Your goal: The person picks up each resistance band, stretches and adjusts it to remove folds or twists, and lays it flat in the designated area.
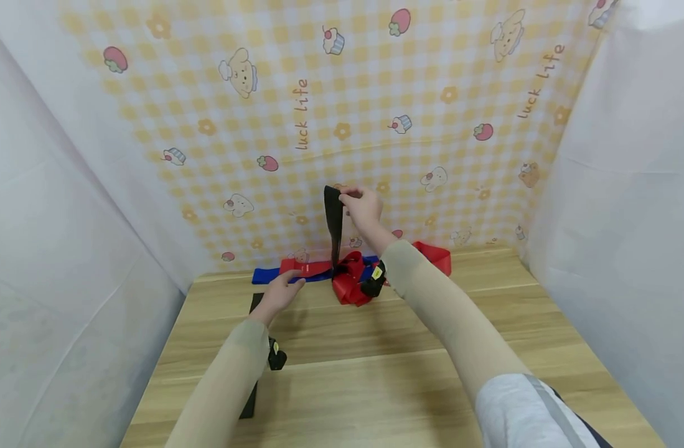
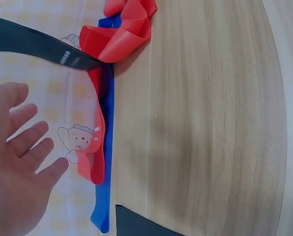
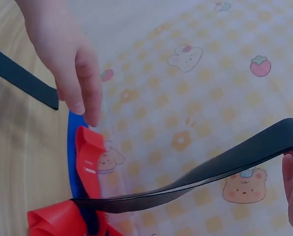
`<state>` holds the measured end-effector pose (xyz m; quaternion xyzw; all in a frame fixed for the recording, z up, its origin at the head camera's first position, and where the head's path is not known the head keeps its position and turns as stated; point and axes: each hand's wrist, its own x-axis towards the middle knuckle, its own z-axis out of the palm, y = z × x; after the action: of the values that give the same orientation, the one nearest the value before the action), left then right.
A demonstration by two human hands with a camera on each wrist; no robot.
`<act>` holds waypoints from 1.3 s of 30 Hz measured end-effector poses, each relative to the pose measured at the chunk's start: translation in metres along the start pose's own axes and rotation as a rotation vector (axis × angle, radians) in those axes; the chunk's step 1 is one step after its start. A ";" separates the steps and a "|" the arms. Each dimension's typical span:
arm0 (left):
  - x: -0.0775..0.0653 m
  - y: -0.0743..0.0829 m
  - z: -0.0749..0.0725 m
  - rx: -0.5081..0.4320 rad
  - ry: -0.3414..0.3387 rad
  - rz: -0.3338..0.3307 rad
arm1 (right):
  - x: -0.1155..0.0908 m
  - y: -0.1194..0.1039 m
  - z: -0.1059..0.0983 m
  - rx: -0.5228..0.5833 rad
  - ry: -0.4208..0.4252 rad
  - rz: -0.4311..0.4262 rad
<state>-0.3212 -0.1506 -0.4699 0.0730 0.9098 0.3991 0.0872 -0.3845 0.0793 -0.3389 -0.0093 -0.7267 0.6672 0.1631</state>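
"What do we find nearest?"

"A flat matte-black strip point(image 1: 249, 404) on the wood-grain table point(image 1: 364, 386), partly hidden by the beige left sleeve point(image 1: 224, 379). Beyond, the left hand point(image 1: 280, 294) is loosely spread, holding nothing."

"And the right hand point(image 1: 366, 208)?"

"It pinches the top of a long black band point(image 1: 333, 214), whose lower end we lose among a tangled glossy red band point(image 1: 347, 286) and a flat blue band point(image 1: 265, 275). Their pale print point(image 2: 70, 59) defeats us."

"Farthest, we read 'luck life' on the yellow-checked cloth point(image 1: 342, 99)."
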 end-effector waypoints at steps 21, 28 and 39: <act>0.003 0.008 0.004 -0.033 -0.019 0.039 | -0.013 -0.060 -0.023 0.042 -0.228 -0.062; 0.005 0.010 0.006 -0.117 -0.070 0.039 | -0.016 -0.078 -0.033 -0.040 -0.338 -0.036; -0.005 0.011 0.028 -0.338 -0.269 0.045 | -0.019 -0.099 -0.045 -0.147 -0.535 0.035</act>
<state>-0.3098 -0.1244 -0.4797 0.1304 0.8083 0.5345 0.2098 -0.3352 0.1077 -0.2447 0.1431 -0.7900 0.5942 -0.0472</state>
